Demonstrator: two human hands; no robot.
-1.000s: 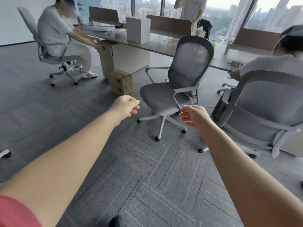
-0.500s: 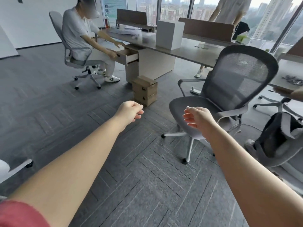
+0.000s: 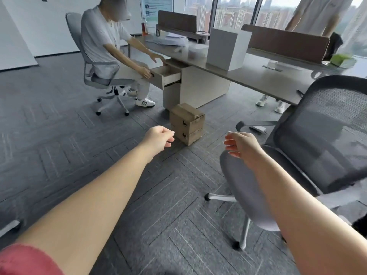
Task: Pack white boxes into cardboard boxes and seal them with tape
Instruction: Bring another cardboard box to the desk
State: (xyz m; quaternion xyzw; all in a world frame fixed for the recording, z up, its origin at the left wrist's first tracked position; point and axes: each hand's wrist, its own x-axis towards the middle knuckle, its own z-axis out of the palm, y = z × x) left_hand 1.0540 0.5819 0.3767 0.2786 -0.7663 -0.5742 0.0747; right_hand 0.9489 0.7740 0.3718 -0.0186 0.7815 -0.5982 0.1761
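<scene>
Two brown cardboard boxes [image 3: 187,123] stand stacked on the grey carpet beside the desk's end panel. My left hand [image 3: 158,138] reaches out just left of the stack, fingers loosely curled, holding nothing. My right hand [image 3: 241,144] is stretched out to the right of the stack, above the seat of a grey chair, fingers apart and empty. A tall white box [image 3: 227,49] stands upright on the long desk [image 3: 264,78] behind.
A grey mesh office chair [image 3: 309,147] stands close at my right. A seated person [image 3: 111,46] at the left holds an open desk drawer [image 3: 165,75]. Another person [image 3: 315,14] stands behind the desk. Brown divider screens run along the desk.
The view has swung left and moved toward the desk; the stacked cardboard boxes now lie just ahead between my hands. The mesh chair has slid to the right edge. Both hands stay empty.
</scene>
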